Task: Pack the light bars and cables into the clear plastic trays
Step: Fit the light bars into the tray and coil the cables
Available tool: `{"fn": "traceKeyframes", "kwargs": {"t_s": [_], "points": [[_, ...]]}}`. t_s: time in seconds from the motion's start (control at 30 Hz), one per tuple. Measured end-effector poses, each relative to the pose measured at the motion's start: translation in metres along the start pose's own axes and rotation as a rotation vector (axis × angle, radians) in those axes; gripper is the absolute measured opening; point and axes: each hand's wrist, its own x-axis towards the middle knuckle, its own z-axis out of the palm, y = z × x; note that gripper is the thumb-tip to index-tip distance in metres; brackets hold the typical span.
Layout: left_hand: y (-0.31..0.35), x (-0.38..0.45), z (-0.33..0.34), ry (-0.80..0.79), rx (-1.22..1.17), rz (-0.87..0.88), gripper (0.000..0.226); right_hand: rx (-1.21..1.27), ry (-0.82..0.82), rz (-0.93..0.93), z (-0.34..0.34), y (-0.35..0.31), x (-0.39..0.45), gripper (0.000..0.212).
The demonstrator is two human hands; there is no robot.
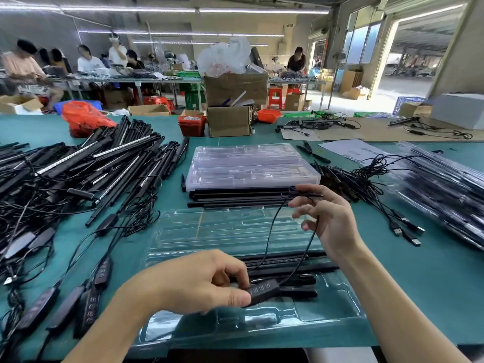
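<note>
An open clear plastic tray (327, 305) lies in front of me on the green table, with black light bars (293, 263) lying across its middle. My left hand (199, 281) pinches a black button controller (263, 292) over the tray. A thin black cable (272, 231) loops up from the controller to my right hand (327, 218), which holds the cable between raised, spread fingers. Behind the tray lie a few loose black bars (235, 197) and a stack of clear trays (251, 163).
A big heap of light bars with cables and controllers (78, 174) covers the left of the table. USB cables (387, 195) and a pile of packed trays (445, 195) lie on the right. Cardboard boxes, a red bin (192, 124) and seated people are beyond the table.
</note>
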Motion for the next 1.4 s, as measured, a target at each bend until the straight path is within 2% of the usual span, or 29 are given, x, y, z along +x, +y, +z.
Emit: {"fn": "traceKeyframes", "kwargs": {"t_s": [0.1, 0.23, 0.3, 0.4, 0.5, 0.63, 0.73, 0.87, 1.1, 1.27, 1.4], "points": [[0.005, 0.005, 0.004, -0.07, 0.174, -0.089, 0.017, 0.01, -0.079, 0.02, 0.002, 0.008, -0.003, 0.051], [0.015, 0.012, 0.009, -0.01, 0.488, -0.115, 0.029, -0.012, -0.146, 0.051, 0.002, 0.012, -0.005, 0.054], [0.019, 0.016, 0.01, 0.017, 0.554, -0.1, 0.034, -0.035, -0.162, 0.053, 0.002, 0.013, -0.005, 0.056], [0.022, 0.022, 0.011, 0.023, 0.498, -0.058, 0.039, -0.023, -0.166, 0.05, 0.002, 0.015, -0.006, 0.055], [0.019, 0.022, 0.01, -0.012, 0.303, -0.017, 0.047, -0.005, -0.165, 0.051, 0.001, 0.016, -0.007, 0.055], [0.014, 0.02, 0.016, -0.025, 0.151, 0.056, 0.031, 0.006, -0.182, 0.059, 0.0, 0.017, -0.007, 0.057], [0.007, 0.018, 0.018, 0.002, 0.18, 0.066, 0.024, 0.001, -0.194, 0.06, 0.001, 0.018, -0.007, 0.053], [0.003, 0.016, 0.022, 0.034, 0.283, 0.059, 0.028, 0.003, -0.231, 0.056, 0.001, 0.016, -0.008, 0.041], [0.011, 0.018, 0.03, 0.047, 0.423, 0.084, 0.025, 0.088, -0.252, 0.089, 0.0, 0.011, -0.008, 0.037], [0.012, 0.011, 0.036, 0.135, 0.645, 0.216, 0.019, 0.094, -0.213, 0.093, 0.0, 0.013, -0.008, 0.032], [0.012, 0.007, 0.031, 0.124, 0.517, 0.229, 0.031, 0.098, -0.216, 0.093, 0.001, 0.013, -0.009, 0.032]]}}
